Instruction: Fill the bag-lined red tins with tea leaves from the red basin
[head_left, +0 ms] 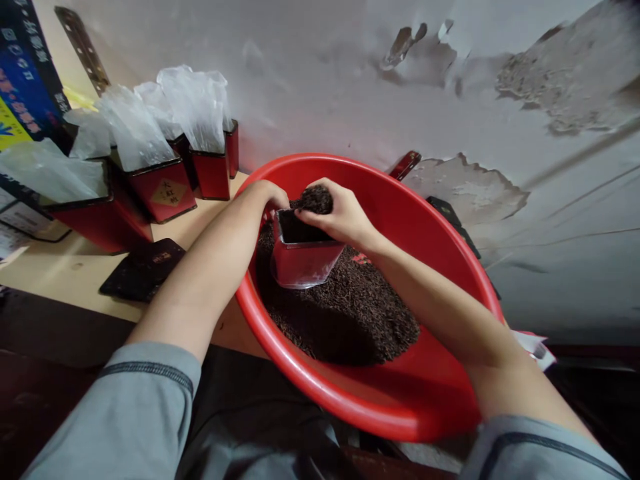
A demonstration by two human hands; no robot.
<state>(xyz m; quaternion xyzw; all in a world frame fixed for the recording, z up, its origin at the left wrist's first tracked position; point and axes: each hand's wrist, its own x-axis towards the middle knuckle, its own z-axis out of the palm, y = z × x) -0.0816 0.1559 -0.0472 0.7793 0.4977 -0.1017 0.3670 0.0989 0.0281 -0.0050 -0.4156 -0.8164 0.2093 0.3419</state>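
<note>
Loose dark tea leaves (370, 307) lie heaped in a big red plastic basin (425, 200). A red square tin (305, 263), lined with clear plastic that shows round it, stands tilted on the heap inside the basin. My left hand (270, 195) is closed on the tin's far left rim, its fingers partly hidden. Over the tin's open mouth, my right hand (345, 212) is curled around a handful of tea leaves (317, 200). Dark leaves show inside the tin.
Left on the wooden table (80, 273) stand several red tins (165, 190) with clear plastic bags (193, 107) sticking out. A flat black packet (143, 270) lies nearer me. Behind the basin rises a peeling wall (310, 73). A printed box (25, 73) stands far left.
</note>
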